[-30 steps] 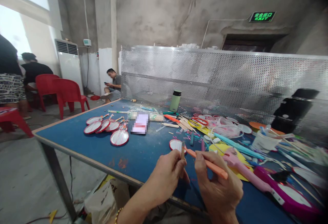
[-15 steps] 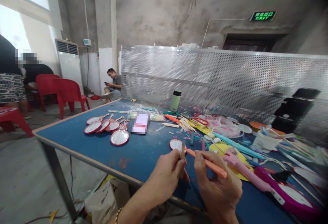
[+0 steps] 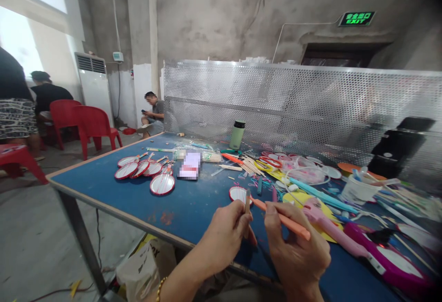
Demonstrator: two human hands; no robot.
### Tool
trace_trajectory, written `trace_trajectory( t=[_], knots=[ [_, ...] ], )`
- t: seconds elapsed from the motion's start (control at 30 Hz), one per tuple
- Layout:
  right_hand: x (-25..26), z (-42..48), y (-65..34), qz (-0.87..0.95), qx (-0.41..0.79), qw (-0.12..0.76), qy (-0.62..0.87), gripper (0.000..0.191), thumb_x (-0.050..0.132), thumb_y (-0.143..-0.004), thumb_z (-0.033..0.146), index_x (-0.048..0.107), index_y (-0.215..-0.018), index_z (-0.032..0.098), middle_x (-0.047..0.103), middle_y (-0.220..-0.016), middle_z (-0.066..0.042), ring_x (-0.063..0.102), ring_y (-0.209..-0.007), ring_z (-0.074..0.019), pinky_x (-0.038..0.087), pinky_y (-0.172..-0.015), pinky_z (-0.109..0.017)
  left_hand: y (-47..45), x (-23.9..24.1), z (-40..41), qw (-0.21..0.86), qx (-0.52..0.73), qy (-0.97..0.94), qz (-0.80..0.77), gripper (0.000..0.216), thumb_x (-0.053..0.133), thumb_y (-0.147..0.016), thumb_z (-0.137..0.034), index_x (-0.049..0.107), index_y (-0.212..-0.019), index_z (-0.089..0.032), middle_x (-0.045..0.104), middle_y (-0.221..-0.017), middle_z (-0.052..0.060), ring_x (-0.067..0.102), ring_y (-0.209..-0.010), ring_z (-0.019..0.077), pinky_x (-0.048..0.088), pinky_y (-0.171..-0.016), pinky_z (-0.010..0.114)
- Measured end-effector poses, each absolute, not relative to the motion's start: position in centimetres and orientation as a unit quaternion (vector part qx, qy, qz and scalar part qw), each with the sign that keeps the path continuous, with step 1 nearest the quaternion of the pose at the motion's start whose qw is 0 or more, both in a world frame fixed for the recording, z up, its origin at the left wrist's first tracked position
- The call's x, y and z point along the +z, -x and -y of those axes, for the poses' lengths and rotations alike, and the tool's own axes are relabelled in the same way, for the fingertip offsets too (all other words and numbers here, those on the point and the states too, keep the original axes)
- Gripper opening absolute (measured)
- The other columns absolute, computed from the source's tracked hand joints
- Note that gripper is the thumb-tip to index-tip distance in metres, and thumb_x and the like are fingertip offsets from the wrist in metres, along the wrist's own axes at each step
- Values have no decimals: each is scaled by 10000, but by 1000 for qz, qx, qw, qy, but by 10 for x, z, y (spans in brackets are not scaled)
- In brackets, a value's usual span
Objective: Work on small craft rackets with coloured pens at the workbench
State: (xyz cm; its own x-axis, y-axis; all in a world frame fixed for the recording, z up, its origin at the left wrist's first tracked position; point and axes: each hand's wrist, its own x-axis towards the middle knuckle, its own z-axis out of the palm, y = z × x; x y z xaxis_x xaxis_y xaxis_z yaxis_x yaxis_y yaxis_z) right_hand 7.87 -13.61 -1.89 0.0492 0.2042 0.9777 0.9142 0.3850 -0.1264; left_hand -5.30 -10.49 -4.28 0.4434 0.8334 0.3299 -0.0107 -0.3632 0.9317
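Observation:
My left hand (image 3: 228, 226) pinches a flat wooden stick (image 3: 247, 200), which stands nearly upright above the fingertips. Below those fingers an orange-brown end (image 3: 253, 236) pokes out; I cannot tell what it belongs to. In my right hand (image 3: 299, 251), held like a pen, is an orange pen-shaped tool (image 3: 288, 223). Its tip points left and lies at or very near the stick. Just behind the stick a round white disc with a red rim (image 3: 236, 194) rests on the blue table (image 3: 127, 196), partly covered.
Several red-rimmed discs (image 3: 162, 184) lie at left beside a phone (image 3: 189, 165). A green bottle (image 3: 237, 135) stands by the perforated metal screen (image 3: 293, 95). Wooden sticks, scissors, a white cup (image 3: 357, 190) and a pink-purple tool (image 3: 352, 242) crowd the right. Other people sit or stand far left.
The view has shifted very slightly. Both hands keep their grips, and the orange tool's tip stays by the wooden stick.

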Motion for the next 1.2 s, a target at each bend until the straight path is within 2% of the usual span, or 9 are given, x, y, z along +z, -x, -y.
trace_trajectory(
  t=[0.43,0.63,1.2],
  knots=[
    [-19,136,-78,615,-307,569,450,141,588,-934,221,633,-801,225,672,-661,60,627,-541,-68,461,-552,-156,54,-40,106,481,432,-702,-299,210,429,-984,-315,541,-856,-193,666,-664,1,470,-502,87,397,-587,206],
    [-19,135,-78,630,-304,557,448,144,577,-940,234,640,-812,222,680,-668,54,632,-547,-71,467,-558,-156,55,-38,107,478,435,-705,-292,223,437,-982,-313,515,-810,-193,617,-637,-18,466,-505,80,394,-581,195],
    [-20,136,-79,620,-298,576,442,138,592,-931,227,652,-807,218,690,-672,51,644,-550,-74,475,-557,-152,53,-42,105,473,434,-706,-299,201,437,-982,-309,543,-852,-198,672,-663,-2,494,-516,92,403,-604,210]
  ],
)
